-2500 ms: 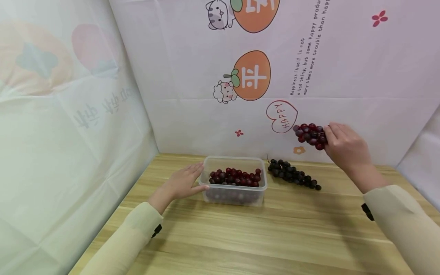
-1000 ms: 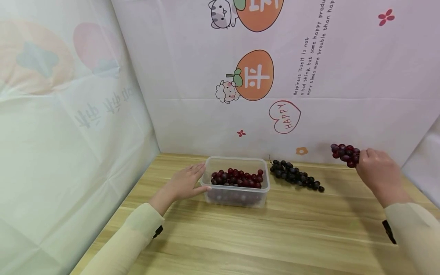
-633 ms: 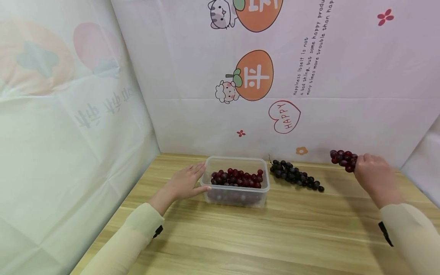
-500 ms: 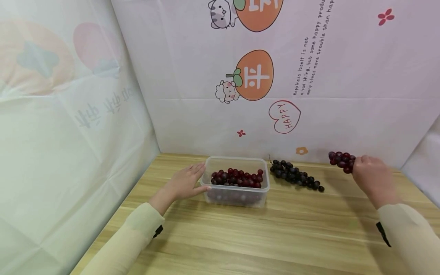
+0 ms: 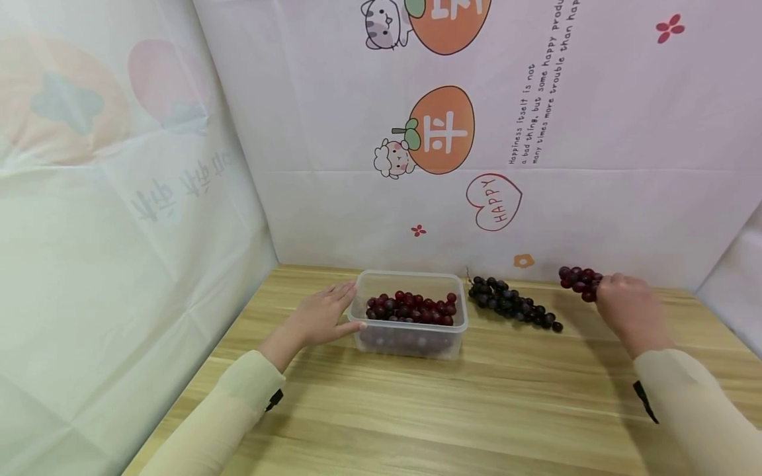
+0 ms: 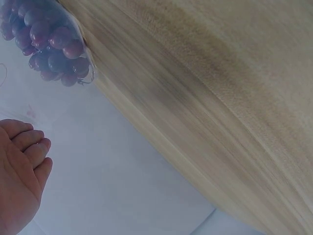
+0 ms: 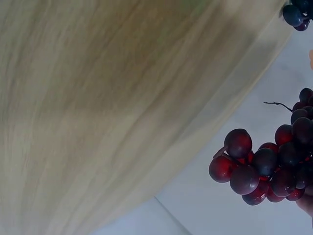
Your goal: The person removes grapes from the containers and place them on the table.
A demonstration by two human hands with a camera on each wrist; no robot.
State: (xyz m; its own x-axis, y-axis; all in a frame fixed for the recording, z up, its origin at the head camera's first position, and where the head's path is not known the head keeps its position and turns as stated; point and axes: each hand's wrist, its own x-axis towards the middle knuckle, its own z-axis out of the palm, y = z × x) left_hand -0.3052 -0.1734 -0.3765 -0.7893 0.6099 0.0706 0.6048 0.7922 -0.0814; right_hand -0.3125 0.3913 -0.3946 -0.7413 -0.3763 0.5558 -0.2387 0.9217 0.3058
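In the head view a clear plastic container (image 5: 411, 340) stands near the back of the table, with red grapes (image 5: 411, 309) inside it. My left hand (image 5: 315, 317) rests against its left side, fingers straight and thumb by the front rim. To the right, my right hand (image 5: 631, 311) grips a bunch of dark red grapes (image 5: 579, 282) above the table; the right wrist view shows this bunch (image 7: 266, 169) hanging partly out of frame. Between container and right hand lies a bunch of black grapes (image 5: 512, 302). The left wrist view shows grapes (image 6: 49, 44) through the container wall.
The wooden table (image 5: 417, 410) ends at the back against a white printed cloth (image 5: 333, 132). Another pale cloth (image 5: 119, 264) hangs along the left side.
My right hand has moved right and down with the red grapes since the earliest frame, then slightly back left and lower. My left hand stays at the container.
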